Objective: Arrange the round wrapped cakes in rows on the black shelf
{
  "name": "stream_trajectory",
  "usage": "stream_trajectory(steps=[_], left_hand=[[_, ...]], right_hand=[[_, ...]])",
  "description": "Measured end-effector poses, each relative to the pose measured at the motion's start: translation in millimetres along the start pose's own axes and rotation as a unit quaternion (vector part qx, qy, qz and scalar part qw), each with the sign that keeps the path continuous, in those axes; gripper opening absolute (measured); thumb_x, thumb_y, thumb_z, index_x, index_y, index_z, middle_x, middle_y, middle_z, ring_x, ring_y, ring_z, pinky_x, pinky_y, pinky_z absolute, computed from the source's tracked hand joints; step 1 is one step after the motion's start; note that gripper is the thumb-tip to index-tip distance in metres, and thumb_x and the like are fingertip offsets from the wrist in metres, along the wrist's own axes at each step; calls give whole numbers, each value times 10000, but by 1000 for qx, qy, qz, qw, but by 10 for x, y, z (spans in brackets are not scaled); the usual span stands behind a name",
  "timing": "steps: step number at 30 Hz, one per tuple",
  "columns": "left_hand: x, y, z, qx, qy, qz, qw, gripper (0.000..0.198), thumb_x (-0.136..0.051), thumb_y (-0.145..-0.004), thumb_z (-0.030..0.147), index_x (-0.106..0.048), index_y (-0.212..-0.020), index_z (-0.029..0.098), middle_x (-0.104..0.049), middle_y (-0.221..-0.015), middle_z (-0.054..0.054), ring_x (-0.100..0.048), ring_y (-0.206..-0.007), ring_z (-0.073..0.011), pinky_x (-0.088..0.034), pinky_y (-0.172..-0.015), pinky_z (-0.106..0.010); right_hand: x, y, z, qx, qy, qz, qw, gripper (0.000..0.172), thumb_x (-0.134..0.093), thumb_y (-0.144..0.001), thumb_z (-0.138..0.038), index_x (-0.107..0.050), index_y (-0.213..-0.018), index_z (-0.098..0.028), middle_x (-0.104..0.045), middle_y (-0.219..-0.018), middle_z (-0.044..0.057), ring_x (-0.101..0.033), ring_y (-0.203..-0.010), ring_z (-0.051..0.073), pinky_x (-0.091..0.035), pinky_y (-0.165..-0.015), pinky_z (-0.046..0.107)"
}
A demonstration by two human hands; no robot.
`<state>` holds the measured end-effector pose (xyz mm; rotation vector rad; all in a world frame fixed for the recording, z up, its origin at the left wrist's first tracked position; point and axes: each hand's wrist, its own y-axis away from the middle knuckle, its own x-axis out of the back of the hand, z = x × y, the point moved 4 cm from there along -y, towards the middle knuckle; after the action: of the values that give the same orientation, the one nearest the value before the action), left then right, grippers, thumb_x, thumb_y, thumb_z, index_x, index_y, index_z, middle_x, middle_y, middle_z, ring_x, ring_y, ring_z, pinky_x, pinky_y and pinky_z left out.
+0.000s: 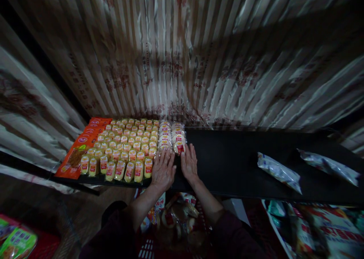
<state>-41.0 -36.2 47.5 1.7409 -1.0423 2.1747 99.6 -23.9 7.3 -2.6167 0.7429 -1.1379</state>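
Note:
Rows of small yellow snack packets (127,145) with red labels cover the left part of a black shelf (233,164). A column of pale round packets (175,136) stands at their right side. My left hand (163,170) lies flat, fingers stretched, on the front end of the yellow rows. My right hand (189,162) rests flat on the shelf just below the nearest pale round packet (179,147), fingertips touching it. Neither hand holds anything.
Orange packets (82,145) lie at the shelf's left end. Two silvery bags (280,172) (330,164) lie on the shelf's right half. A striped curtain (182,54) hangs behind. Below the shelf sit a basket of packaged goods (176,217) and more packets at the lower right (318,225).

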Motion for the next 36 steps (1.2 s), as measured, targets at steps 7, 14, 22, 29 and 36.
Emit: stream_trajectory(steps=[7, 14, 22, 29, 36], left_hand=[[13, -12, 12, 10, 6, -11, 1000, 506, -341, -913, 340, -359, -1384, 155, -261, -1511, -86, -119, -1420, -231, -152, -1154, -491], [194, -38, 47, 9, 17, -25, 999, 495, -357, -908, 348, -383, -1373, 180, -256, -1513, -84, -95, -1424, -225, -129, -1159, -488], [294, 596, 460, -64, 92, -15, 994, 414, -331, -897, 215, -516, -1252, 111, -366, -1464, -87, -152, -1415, -207, -254, -1146, -413], [-219, 1556, 578, 45, 177, -153, 971, 466, -368, -844, 121, -478, -1295, 158, -481, -1380, -86, -406, -1300, -164, -381, -1072, -321], [-702, 1878, 396, 259, 158, -300, 905, 571, -493, -780, 114, -397, -1342, 123, -421, -1411, -164, -415, -1297, -218, -427, -991, -302]], right_hand=[[-48, -44, 10, 29, 23, -45, 998, 569, -199, -932, -459, -474, -1317, -143, -363, -1458, 128, -271, -1376, 241, -260, -1109, 464], [262, 140, -171, 21, -13, -5, 1000, 547, -229, -926, -445, -386, -1374, -173, -282, -1500, 105, -219, -1393, 233, -247, -1111, 484], [565, 1189, -503, 80, -87, -18, 993, 445, -267, -941, -347, -452, -1320, -202, -463, -1374, 107, -405, -1292, 202, -339, -1084, 446], [98, 2120, 40, 29, -72, -110, 991, 402, -326, -914, -351, -565, -1212, -225, -593, -1230, 94, -520, -1187, 238, -426, -1016, 487], [-239, 2348, 520, -43, -40, -172, 983, 385, -394, -845, -314, -638, -1110, -180, -662, -1119, 120, -607, -1065, 269, -477, -947, 465]])
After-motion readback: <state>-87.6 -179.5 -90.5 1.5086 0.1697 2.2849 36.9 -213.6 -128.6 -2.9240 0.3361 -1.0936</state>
